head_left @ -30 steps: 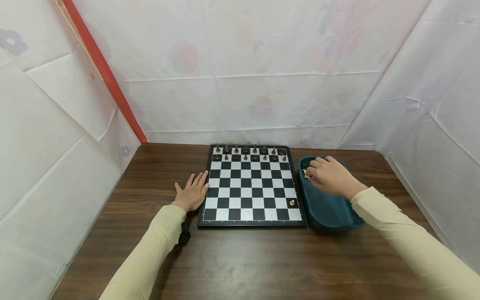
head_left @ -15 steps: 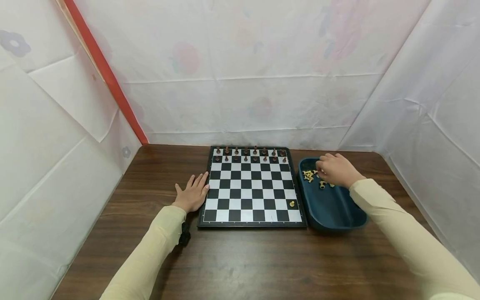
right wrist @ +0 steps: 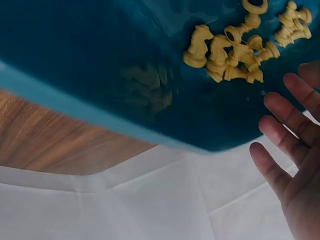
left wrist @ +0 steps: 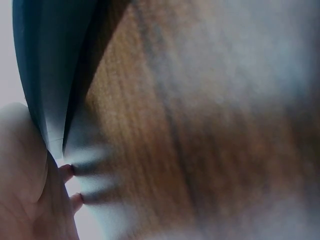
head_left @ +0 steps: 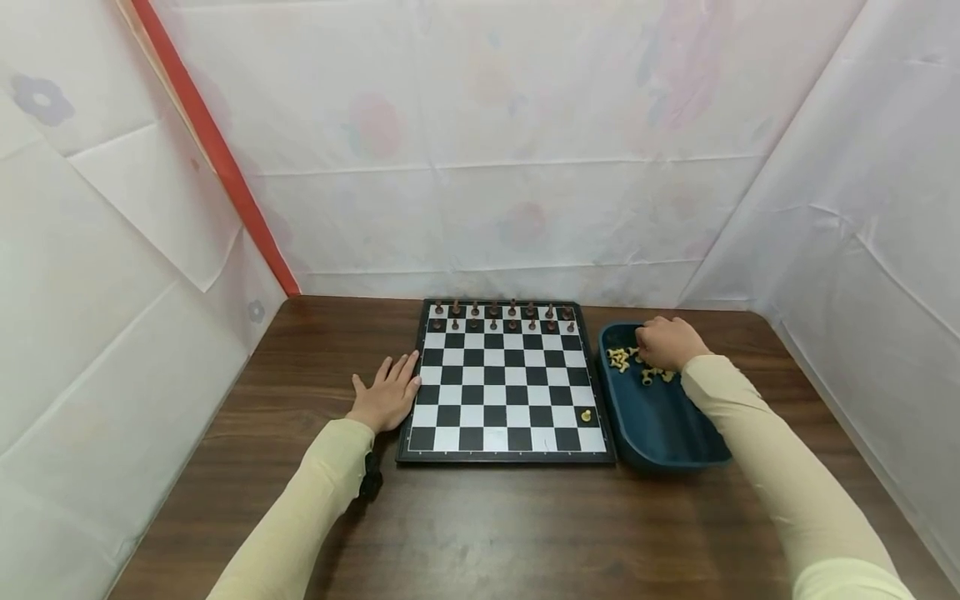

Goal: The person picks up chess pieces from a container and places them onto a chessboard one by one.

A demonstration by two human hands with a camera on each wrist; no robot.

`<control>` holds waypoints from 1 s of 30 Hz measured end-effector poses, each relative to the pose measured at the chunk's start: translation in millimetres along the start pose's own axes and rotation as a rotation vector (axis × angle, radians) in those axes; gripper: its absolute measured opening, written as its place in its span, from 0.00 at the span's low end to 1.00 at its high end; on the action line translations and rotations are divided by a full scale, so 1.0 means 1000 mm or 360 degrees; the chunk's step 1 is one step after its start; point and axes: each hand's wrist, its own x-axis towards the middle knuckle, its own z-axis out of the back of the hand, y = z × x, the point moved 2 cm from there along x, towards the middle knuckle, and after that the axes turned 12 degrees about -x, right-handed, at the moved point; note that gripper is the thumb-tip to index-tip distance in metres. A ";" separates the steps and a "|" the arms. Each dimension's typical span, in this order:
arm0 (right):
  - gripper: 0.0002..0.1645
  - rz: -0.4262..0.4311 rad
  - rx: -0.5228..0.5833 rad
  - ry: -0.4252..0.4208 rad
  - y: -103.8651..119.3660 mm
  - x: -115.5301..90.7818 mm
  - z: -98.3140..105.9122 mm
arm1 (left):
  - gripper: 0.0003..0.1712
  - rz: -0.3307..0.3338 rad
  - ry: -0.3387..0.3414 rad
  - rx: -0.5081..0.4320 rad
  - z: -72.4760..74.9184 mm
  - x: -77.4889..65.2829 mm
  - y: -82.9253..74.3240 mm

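My left hand [head_left: 385, 400] rests at the left edge of the chessboard [head_left: 506, 458], fingers spread and fingertips at the black rim. In the left wrist view the board's dark side [left wrist: 55, 75] rises beside the palm. My right hand [head_left: 670, 342] is over the far part of a dark blue tray [head_left: 663, 433]. Its fingers [right wrist: 287, 110] are loosely extended near a pile of cream chess pieces [right wrist: 240, 55], knights among them, with no piece seen in its grasp. One cream pawn [head_left: 587, 415] stands on the board, near the right side.
Two rows of dark brown chess pieces [head_left: 493, 317] line the board's far end. The tray sits close against the board's right side on the brown wooden table [head_left: 495, 533]. White cloth walls [head_left: 480, 217] enclose the table behind and at both sides.
My right hand has shifted right and a little back within the tray, uncovering more cream pieces. The left hand stays at the board's edge. The head view has tilted slightly.
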 end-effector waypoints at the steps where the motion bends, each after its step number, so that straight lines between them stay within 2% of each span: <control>1: 0.10 0.0007 -0.0015 0.0015 0.001 0.001 -0.002 | 0.34 0.0003 0.0003 0.0000 -0.001 0.000 0.000; 7: 0.05 0.0017 -0.0159 0.0010 0.008 0.001 -0.007 | 0.33 0.0009 -0.0007 -0.0005 -0.002 -0.001 0.001; 10: 0.07 0.0000 -0.0220 -0.0010 0.009 0.000 -0.009 | 0.33 0.0000 -0.0011 0.0003 -0.002 -0.001 0.000; 20: 0.10 -0.0018 -0.0261 -0.0025 0.010 0.002 -0.014 | 0.33 -0.0020 -0.0017 0.0005 -0.003 0.000 0.001; 30: 0.02 0.0011 -0.0252 -0.0092 0.007 0.003 -0.020 | 0.33 -0.0012 0.0007 0.0006 -0.001 -0.001 -0.001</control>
